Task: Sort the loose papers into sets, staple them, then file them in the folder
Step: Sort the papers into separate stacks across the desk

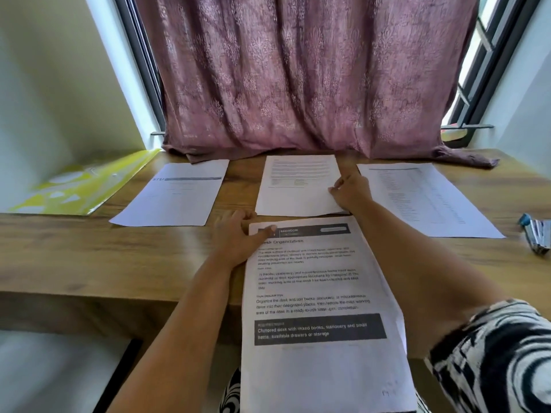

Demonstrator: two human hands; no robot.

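Left hand (238,236) pinches near sheet (322,308) — arm outstretched.

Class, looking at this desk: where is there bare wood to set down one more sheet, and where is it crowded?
Free: the near-left wood, before the folder and left sheet. Crowded: the centre, where both hands and two sheets meet.

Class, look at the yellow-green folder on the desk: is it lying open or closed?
Closed, as far as shows: the folder lies flat at the desk's far left, no papers visibly inside.
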